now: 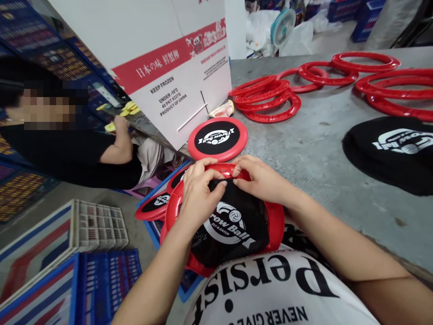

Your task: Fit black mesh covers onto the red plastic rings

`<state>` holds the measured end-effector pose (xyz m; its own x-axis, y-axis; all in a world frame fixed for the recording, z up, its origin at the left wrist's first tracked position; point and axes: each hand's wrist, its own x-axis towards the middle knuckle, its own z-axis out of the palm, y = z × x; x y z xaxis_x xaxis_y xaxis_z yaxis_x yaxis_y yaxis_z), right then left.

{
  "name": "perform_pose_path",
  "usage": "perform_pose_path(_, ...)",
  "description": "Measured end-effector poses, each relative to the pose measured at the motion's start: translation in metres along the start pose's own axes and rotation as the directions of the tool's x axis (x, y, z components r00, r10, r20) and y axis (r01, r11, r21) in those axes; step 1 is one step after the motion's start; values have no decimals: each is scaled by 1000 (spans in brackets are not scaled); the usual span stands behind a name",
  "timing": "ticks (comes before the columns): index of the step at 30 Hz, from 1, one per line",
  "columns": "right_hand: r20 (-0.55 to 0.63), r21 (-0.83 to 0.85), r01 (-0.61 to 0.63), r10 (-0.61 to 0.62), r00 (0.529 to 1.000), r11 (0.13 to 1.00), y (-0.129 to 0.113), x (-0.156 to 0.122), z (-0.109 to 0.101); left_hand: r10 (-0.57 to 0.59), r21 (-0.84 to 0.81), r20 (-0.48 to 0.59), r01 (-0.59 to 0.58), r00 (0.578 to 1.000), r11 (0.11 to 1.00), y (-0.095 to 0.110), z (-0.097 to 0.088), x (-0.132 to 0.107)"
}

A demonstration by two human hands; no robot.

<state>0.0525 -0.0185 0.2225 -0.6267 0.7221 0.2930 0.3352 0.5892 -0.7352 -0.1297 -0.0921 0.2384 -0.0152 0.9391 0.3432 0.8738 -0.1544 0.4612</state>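
Observation:
A red plastic ring (276,221) leans against my body below the table edge, with a black mesh cloth (233,225) printed "Throw Ball" lying slack across it. My left hand (203,185) grips the far left part of the rim, its thumb pressing on the cloth's edge. Beside it, my right hand (259,178) pinches the cloth's edge against the rim with thumb and fingers. Just beyond my hands, a finished-looking red and black throw disc (218,139) rests at the table's edge. What lies under my fingertips is hidden.
Several bare red rings (270,101) lie on the grey table (318,135). A pile of black printed cloths (389,155) sits at the right. A white carton (176,67) stands ahead. More discs (154,205) fill a blue crate at lower left. A co-worker (67,149) sits at left.

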Motion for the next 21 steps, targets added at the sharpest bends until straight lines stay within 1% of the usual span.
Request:
perform_pose_path(3, 0, 31, -12, 12, 1000, 999, -4, 0, -4, 1, 23, -3, -1, 1000, 1000, 7, -1, 0)
perform_pose_path(8, -44, 83, 5, -2, 999, 997, -6, -7, -4, 46, 71, -16, -45, 999, 996, 14, -1, -1)
perform_pose_path(16, -76, 112, -15, 24, 997, 994, -2, -14, -4, 53, 91, 0, -52, 999, 994, 22, 0, 1)
perform_pose_path(21, -95, 118, -14, 26, 995, 993, 1, -16, -5, 65, 90, -35, -62, 997, 994, 24, 4, 2)
